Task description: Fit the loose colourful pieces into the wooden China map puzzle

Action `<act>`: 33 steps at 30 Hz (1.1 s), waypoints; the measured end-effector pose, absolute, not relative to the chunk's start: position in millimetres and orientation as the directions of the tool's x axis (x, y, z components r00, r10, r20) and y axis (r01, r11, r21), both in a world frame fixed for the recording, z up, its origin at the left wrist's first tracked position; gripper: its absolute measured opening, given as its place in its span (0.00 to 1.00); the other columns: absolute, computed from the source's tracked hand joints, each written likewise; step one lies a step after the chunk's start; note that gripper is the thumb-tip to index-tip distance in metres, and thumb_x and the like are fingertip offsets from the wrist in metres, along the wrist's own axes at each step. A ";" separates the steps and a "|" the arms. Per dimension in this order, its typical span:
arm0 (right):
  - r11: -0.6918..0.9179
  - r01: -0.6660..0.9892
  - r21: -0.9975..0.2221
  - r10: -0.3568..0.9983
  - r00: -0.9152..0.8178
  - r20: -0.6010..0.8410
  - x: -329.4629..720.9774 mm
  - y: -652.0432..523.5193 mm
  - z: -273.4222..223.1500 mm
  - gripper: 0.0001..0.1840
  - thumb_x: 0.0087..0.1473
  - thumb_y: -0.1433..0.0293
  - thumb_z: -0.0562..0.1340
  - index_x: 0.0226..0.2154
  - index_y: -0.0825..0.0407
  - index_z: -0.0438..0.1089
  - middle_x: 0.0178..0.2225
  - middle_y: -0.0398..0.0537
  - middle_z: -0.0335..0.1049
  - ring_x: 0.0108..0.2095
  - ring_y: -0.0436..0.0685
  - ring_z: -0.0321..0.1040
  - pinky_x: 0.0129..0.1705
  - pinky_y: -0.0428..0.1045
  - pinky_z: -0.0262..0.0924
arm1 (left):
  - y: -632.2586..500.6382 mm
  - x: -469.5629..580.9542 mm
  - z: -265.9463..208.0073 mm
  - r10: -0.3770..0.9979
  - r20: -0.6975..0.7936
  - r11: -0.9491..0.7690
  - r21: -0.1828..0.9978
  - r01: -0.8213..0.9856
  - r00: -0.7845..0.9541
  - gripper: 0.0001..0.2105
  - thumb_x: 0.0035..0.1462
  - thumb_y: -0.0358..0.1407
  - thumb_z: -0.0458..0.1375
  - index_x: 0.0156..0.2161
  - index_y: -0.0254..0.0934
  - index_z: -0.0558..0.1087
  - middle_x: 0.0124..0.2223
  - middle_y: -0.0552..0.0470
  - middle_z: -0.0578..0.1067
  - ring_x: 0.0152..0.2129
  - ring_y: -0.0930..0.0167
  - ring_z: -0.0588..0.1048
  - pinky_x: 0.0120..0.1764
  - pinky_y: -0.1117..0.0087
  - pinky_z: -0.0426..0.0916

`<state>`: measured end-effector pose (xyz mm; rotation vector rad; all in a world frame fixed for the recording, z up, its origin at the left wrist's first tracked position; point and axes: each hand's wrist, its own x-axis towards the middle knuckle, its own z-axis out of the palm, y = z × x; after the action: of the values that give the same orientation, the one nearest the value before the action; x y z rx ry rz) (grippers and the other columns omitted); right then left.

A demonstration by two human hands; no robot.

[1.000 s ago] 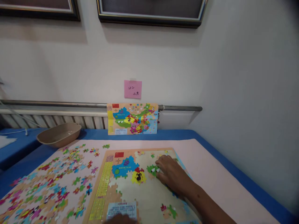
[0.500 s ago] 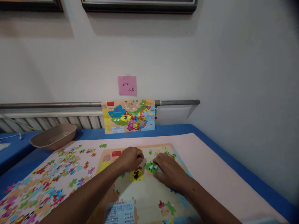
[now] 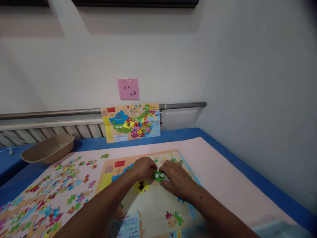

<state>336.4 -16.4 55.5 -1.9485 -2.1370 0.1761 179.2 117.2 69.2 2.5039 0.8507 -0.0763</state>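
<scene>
Nearer the right hand (image 3: pixel 177 177) now, the left hand (image 3: pixel 144 168) reaches the green, white-bird puzzle cluster (image 3: pixel 158 178) between them; right fingers are spread, left grip unclear. The red-flag corner (image 3: pixel 119 163) looks assembled, but the pale rectangular board's (image 3: pixel 148 210) middle is largely bare; multicoloured loose pieces (image 3: pixel 55 212) lie leftward.

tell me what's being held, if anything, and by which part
Fingers of the left hand and right hand seem to touch the green puzzle section at its upper and right edges, respectively; whether either grips it cannot be told.
</scene>
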 end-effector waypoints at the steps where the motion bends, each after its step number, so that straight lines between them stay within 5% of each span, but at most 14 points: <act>1: 0.102 0.963 -0.250 0.992 -0.079 0.099 336.4 -16.3 55.5 0.09 0.57 0.70 0.69 0.42 0.51 0.73 0.47 0.51 0.70 0.50 0.65 0.65 0.51 0.56 0.53 | 116.7 179.7 68.3 0.558 -0.201 -0.684 0.436 0.584 0.805 0.09 0.67 0.41 0.63 0.45 0.38 0.80 0.45 0.49 0.82 0.45 0.65 0.80 0.53 0.56 0.73; 23: 0.110 0.958 -0.264 0.992 -0.090 0.085 337.2 -15.2 55.4 0.13 0.57 0.69 0.71 0.45 0.51 0.74 0.47 0.51 0.71 0.51 0.66 0.65 0.51 0.56 0.53 | 133.8 191.4 42.1 0.545 -0.209 -0.468 0.728 0.502 0.812 0.09 0.66 0.38 0.64 0.37 0.33 0.76 0.33 0.56 0.77 0.29 0.73 0.76 0.35 0.69 0.75; 33: 0.112 0.961 -0.253 0.991 -0.090 0.097 338.2 -15.2 54.0 0.14 0.58 0.68 0.72 0.45 0.51 0.74 0.46 0.51 0.71 0.50 0.65 0.65 0.50 0.56 0.52 | 130.0 186.8 42.1 0.547 -0.142 -0.418 0.808 0.416 0.825 0.06 0.65 0.35 0.64 0.38 0.33 0.75 0.34 0.56 0.76 0.30 0.73 0.76 0.37 0.68 0.74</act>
<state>338.2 -15.2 54.0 -1.9360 -2.1469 0.1811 186.8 130.0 42.1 2.0677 0.7077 0.1764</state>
